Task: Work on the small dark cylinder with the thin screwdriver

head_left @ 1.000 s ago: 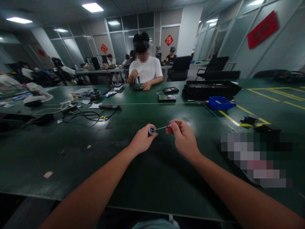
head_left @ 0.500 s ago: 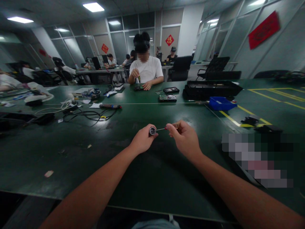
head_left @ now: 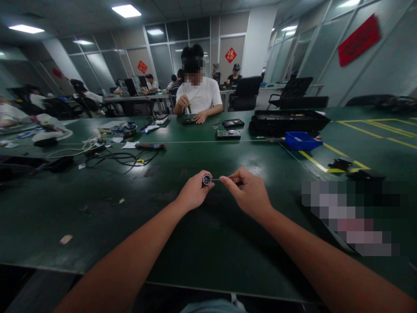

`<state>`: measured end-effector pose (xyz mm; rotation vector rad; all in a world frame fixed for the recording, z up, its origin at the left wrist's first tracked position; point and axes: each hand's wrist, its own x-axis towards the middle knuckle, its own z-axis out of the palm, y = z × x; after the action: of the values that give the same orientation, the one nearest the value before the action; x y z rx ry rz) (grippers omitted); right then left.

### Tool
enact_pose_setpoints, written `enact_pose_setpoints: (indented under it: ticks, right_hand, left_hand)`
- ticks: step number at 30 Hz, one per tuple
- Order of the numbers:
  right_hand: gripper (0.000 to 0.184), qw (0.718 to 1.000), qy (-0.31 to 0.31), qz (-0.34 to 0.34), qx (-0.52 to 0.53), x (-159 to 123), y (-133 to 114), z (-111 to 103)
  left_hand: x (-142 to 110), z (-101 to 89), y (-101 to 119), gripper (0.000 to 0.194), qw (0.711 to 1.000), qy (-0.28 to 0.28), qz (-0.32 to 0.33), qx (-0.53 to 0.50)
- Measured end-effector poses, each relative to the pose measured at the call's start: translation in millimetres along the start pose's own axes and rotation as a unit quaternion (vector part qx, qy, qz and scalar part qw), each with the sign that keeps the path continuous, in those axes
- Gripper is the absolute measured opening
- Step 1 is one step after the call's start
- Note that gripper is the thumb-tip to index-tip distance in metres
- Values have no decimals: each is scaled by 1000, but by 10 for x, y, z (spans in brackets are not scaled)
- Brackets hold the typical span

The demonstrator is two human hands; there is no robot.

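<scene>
My left hand (head_left: 192, 192) is closed around a small dark cylinder (head_left: 206, 179), whose round, silver-rimmed open end faces me. What lies inside that end is too small to make out. In my right hand (head_left: 252, 192) is a screwdriver (head_left: 235, 179), gripped by its handle between thumb and fingers. Its thin metal shaft points left and its tip meets the rim or mouth of the cylinder; how deep it reaches I cannot tell. Both hands are held above the green table (head_left: 198, 252).
Black cables (head_left: 125, 160) and a tool with a dark handle (head_left: 150, 146) lie at left. Ahead are hard drives (head_left: 228, 134), a black housing (head_left: 289, 124) and a blue tray (head_left: 302, 141). Across the table sits a person in white (head_left: 205, 95), working on a small device with a tool.
My right hand has shifted slightly left, and its fingers have rolled on the screwdriver, covering its red collar. My left hand and the cylinder stay nearly where they were.
</scene>
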<state>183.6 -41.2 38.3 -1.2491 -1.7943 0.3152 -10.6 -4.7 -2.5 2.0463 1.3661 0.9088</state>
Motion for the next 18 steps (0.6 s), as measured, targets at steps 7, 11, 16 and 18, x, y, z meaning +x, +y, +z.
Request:
enact_pose_setpoints:
  ticks: [7,11,16,18]
  right_hand:
    - [15,999,-29,-33,25,-8,3,-5]
    - [13,995,-70,-63,43,-23,-18,-11]
    - [24,996,-73,-47,26,-26,-69,-30]
    - [28,997,-61,-37,10,-22,-74,-29]
  left_hand:
    - [3,-13,29,16,1000,4,8,15]
    - [6,-15,36,16,1000,3,11,23]
    - [-2,-16,62,14,999,-10,16,26]
    - [-2,-19,67,15,1000,-9,14,26]
